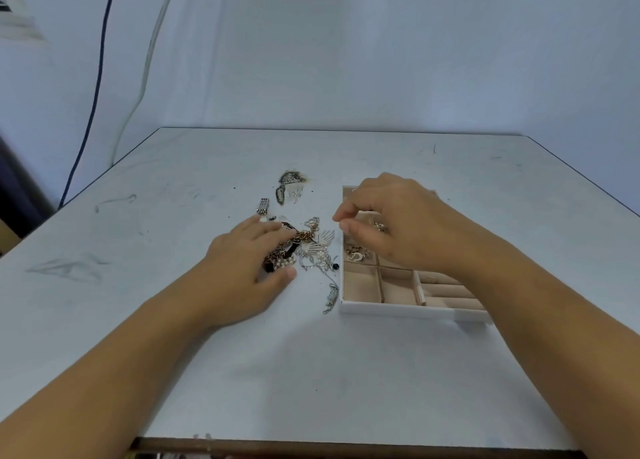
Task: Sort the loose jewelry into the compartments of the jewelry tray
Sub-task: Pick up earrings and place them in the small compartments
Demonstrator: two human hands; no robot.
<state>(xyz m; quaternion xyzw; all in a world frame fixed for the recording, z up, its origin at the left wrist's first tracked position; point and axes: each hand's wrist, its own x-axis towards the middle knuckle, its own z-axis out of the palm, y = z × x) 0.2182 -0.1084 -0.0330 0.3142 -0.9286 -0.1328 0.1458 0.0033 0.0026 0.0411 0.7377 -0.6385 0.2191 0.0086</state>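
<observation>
In the head view, a pale grey table (pixel 311 372), scuffed with dark marks, is seen before a plain pale wall (pixel 381 60). Two cables are hung down the wall at the left, one dark (pixel 98 78) and one white (pixel 149 60). A brown edge is shown under the table's near side.

One tray (pixel 398 310), white-walled and beige-lined, is set right of the table's middle, with its walls square to the table edges. Its long axis appears to be laid away from the person. Its far part is covered by the right hand (pixel 398 223). In the near row, two square compartments are counted, with padded rolls to their right. Small gold pieces are seen in two compartments farther back (pixel 356 252).

One tangled pile (pixel 308 247) of loose jewelry is found just left of the tray, with two black beads at its near edge. One watch band (pixel 263 206) is laid beyond it, lengthwise away from the person. One silver chain (pixel 330 297) is stretched beside the tray's left wall, parallel to it. A dark cluster (pixel 287 185) is placed farthest back.

The left hand (pixel 242 264) is rested on the pile, fingers fairly straight, thumb spread. The right hand is held above the tray, fingers curled and fingertips pinched together; whether a piece is held there cannot be told.
</observation>
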